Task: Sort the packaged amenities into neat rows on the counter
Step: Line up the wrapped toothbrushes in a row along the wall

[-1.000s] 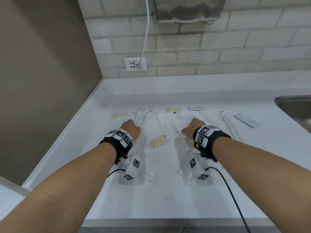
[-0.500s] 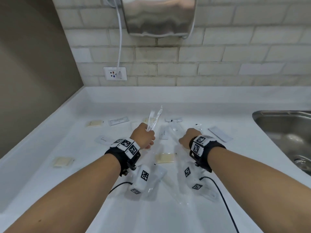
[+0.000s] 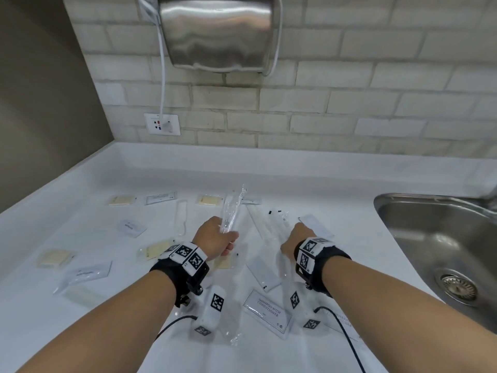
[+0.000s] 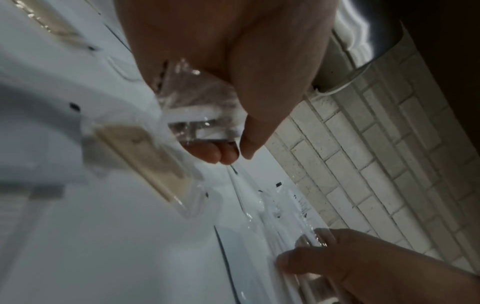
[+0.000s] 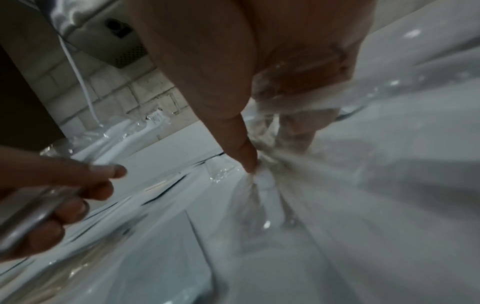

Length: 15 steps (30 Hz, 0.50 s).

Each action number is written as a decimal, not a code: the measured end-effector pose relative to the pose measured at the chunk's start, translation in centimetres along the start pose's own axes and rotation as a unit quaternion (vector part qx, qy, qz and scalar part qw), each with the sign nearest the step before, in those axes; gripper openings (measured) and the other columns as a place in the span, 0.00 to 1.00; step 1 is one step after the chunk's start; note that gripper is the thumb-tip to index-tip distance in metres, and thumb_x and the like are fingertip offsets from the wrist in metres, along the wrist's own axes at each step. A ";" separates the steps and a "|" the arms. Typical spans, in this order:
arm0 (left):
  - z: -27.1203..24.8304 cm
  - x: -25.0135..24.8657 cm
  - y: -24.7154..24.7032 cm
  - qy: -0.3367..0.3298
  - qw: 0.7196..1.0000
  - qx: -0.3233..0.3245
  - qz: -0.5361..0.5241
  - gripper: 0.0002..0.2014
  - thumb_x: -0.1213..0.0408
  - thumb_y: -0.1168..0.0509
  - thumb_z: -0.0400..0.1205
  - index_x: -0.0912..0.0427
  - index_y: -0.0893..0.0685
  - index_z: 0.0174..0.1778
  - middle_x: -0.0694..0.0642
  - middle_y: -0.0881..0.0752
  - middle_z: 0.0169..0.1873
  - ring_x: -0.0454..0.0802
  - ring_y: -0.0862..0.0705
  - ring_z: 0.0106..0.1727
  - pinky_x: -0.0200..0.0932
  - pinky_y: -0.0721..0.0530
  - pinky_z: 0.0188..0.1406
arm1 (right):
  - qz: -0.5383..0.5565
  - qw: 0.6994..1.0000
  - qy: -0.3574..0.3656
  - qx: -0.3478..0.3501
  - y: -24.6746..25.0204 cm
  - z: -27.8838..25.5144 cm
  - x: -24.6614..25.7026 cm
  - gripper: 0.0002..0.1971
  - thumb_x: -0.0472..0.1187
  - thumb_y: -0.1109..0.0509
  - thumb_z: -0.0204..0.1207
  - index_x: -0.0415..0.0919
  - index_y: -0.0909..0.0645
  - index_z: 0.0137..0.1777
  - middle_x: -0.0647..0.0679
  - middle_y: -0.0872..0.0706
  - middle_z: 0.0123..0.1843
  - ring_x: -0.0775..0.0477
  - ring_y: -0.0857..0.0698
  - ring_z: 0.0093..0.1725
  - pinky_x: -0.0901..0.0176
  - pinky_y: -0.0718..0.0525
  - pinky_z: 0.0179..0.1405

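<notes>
Packaged amenities lie scattered on the white counter (image 3: 349,238): cream soap packets (image 3: 122,200), white sachets (image 3: 160,197) and long clear-wrapped packets (image 3: 262,227). My left hand (image 3: 217,238) grips one long clear-wrapped packet (image 3: 232,211) and holds it tilted upward above the counter; the left wrist view shows the fingers (image 4: 228,152) curled round the crinkled plastic (image 4: 197,107). My right hand (image 3: 295,238) is down at the counter to the right. Its thumb (image 5: 246,156) and fingers pinch another clear packet (image 5: 259,185) lying there.
A steel sink (image 3: 443,251) is set into the counter at the right. A steel hand dryer (image 3: 217,33) hangs on the brick wall, with a wall socket (image 3: 162,124) below left. A shampoo-with-conditioner sachet (image 3: 269,313) lies near my wrists. A brown wall closes the left side.
My left hand has picked a long clear packet off the counter and raised it. My right hand has shifted slightly right onto another packet. The head view has tilted up.
</notes>
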<state>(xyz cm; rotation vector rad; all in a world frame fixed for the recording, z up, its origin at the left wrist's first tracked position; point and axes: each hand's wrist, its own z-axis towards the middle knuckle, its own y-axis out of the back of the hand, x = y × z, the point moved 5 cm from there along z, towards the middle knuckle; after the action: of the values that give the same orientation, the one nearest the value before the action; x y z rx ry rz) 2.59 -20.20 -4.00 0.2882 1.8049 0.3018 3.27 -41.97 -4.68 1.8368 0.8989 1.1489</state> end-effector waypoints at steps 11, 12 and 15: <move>-1.0 0.8 0.2 0.001 0.999 0.027 0.026 0.07 0.69 0.34 0.81 0.63 0.25 0.39 0.60 0.15 0.31 0.49 0.20 0.24 0.35 0.21 0.20 | 0.129 0.990 0.026 0.043 0.4 -0.5 2.0 0.30 0.45 0.26 0.67 0.36 0.33 0.66 0.47 0.22 0.52 0.45 0.17 0.49 0.56 0.16 0.44; -0.9 0.9 0.5 0.003 1.000 0.025 0.002 0.05 0.69 0.34 0.82 0.64 0.24 0.42 0.61 0.15 0.33 0.50 0.19 0.26 0.37 0.20 0.23 | 0.167 0.984 0.048 0.046 0.5 -0.6 2.8 0.29 0.44 0.25 0.67 0.37 0.31 0.65 0.48 0.22 0.52 0.46 0.18 0.48 0.56 0.17 0.42; -0.8 0.8 1.0 0.019 0.994 0.042 -0.095 0.09 0.67 0.34 0.83 0.68 0.24 0.53 0.64 0.14 0.41 0.56 0.15 0.34 0.51 0.12 0.35 | 0.225 0.965 0.126 0.045 0.4 -1.2 6.2 0.20 0.41 0.26 0.68 0.40 0.27 0.59 0.47 0.21 0.51 0.48 0.19 0.42 0.54 0.18 0.40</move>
<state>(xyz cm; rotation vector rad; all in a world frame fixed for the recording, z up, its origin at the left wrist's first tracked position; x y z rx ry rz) 1.67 -19.00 -4.13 0.1674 1.8701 0.0978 4.36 -36.52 -1.59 2.0654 0.6943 1.6768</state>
